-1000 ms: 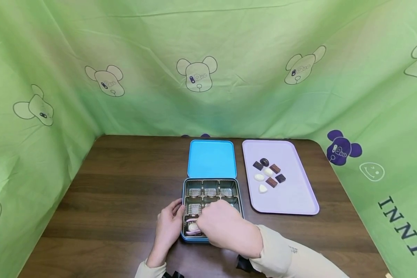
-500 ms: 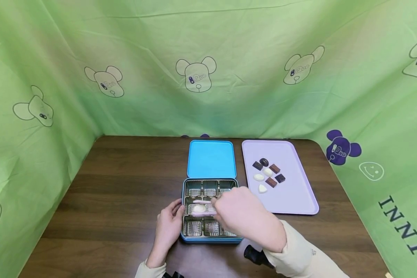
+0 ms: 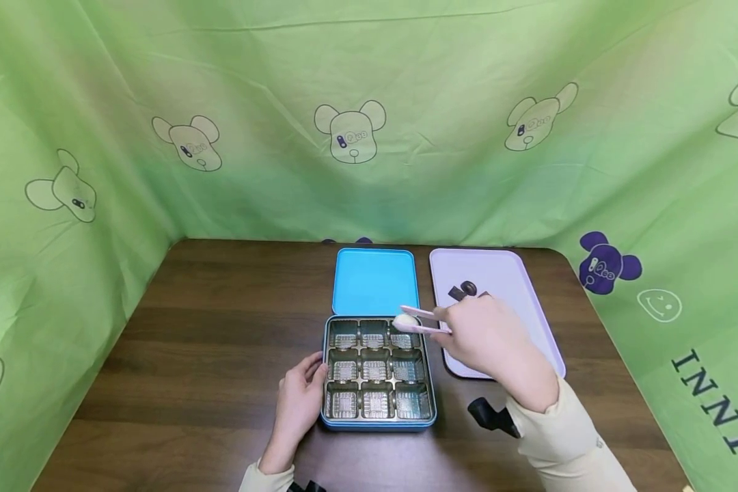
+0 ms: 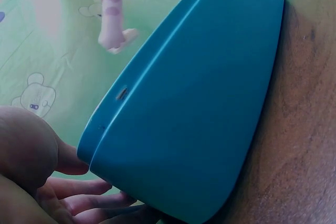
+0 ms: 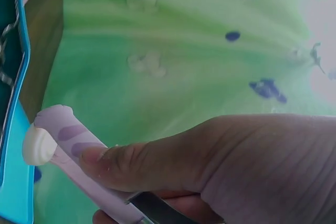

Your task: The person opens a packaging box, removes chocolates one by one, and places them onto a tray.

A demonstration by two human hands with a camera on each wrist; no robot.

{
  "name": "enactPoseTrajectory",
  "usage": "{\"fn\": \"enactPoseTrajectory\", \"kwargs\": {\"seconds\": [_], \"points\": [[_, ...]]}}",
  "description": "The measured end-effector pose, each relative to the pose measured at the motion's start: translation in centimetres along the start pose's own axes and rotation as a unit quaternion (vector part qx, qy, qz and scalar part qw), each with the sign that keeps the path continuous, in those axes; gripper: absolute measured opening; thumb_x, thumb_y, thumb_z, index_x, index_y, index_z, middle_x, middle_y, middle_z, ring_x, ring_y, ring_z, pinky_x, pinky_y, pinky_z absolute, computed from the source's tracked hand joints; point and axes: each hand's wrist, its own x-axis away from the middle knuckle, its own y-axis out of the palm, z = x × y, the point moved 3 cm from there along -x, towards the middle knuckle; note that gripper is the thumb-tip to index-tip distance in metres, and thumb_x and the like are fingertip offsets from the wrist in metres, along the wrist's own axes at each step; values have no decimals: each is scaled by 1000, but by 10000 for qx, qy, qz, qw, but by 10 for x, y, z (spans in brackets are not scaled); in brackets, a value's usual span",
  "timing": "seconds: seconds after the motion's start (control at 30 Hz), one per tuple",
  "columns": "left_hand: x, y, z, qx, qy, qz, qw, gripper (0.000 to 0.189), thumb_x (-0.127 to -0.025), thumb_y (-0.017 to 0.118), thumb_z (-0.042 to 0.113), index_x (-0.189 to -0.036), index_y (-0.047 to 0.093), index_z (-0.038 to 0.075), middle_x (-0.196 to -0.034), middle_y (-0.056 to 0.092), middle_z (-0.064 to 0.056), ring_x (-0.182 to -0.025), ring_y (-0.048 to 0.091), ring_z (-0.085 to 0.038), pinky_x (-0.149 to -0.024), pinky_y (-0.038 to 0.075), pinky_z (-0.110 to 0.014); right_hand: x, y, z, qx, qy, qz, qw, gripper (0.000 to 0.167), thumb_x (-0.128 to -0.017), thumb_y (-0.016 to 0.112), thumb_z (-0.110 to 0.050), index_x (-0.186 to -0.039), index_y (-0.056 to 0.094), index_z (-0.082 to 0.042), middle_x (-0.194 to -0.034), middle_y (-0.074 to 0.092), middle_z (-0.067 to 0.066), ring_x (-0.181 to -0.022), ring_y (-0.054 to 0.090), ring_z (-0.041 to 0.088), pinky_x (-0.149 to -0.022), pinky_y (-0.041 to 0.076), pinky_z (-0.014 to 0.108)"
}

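Observation:
My left hand (image 3: 299, 396) rests against the left side of a blue tin box (image 3: 378, 425), thumb at the rim and fingers along the wall. In the left wrist view the tin's blue wall (image 4: 184, 103) fills the middle, touched at its corner. My right hand (image 3: 492, 335) grips pale pink tongs (image 3: 427, 329), which pinch a white chocolate (image 3: 404, 322) above the tin's back right compartment. In the right wrist view the thumb presses the tongs (image 5: 79, 135), and the white chocolate (image 5: 38, 145) sits between their tips. The tin's compartments hold no chocolates.
The tin's bright blue lid (image 3: 375, 280) lies flat behind the box. To the right is a lilac tray (image 3: 531, 301); dark chocolates (image 3: 468, 288) show on it, others are hidden under my right hand. A green curtain (image 3: 357, 198) hangs behind the wooden table (image 3: 221, 342).
My right hand has carried the tongs and white chocolate up out of the front left compartment, back and rightward toward the tray. The left hand stays put.

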Motion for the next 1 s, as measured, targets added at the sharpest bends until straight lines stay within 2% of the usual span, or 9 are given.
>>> {"fn": "enactPoseTrajectory", "kwargs": {"seconds": [0.07,0.3,0.53,0.7,0.83,1.0], "points": [[0,0,0,-23,8,7,10000,32,-100,62,14,-127,67,-1,-117,71,-22,-110,69,-29,-95,55,-46,1,3,10,-151,134,-97,9997,18,-85,79,-30,-95,76,-15,-62,57,-2,-53,51,19,-46,43,39],[0,1,-1,46,-100,-45,9999,33,-100,62,15,-128,67,-2,-118,71,-23,-110,69,-29,-94,55,-46,13,14,53,-372,723,-279,9963,16,-86,77,-35,-86,74,-19,-66,59,-3,-57,54,21,-47,44,46],[-1,0,-1,37,-110,-42,9999,34,-100,62,15,-129,66,-1,-119,71,-23,-111,69,-29,-95,55,-46,32,26,97,-610,1392,-486,9872,24,-87,75,-43,-96,78,-21,-67,60,4,-56,51,25,-43,38,44],[-2,-1,0,39,-115,-18,9999,34,-100,62,16,-129,66,-1,-119,70,-23,-111,69,-30,-95,55,-46,41,32,116,-641,1536,-616,9841,22,-86,75,-41,-95,78,-21,-66,57,2,-55,50,25,-43,37,41],[-1,0,0,46,-126,-52,9999,34,-100,62,16,-129,66,-1,-119,70,-23,-111,69,-30,-95,55,-46,51,39,130,-748,1678,-756,9801,26,-85,76,-41,-98,79,-19,-69,58,3,-57,51,25,-44,39,44],[-1,0,0,50,-155,-76,9998,34,-100,61,15,-129,66,-2,-119,70,-23,-112,69,-30,-94,55,-46,63,50,145,-843,1870,-994,9737,25,-86,75,-42,-93,78,-18,-69,58,4,-59,52,26,-46,40,46]]}}
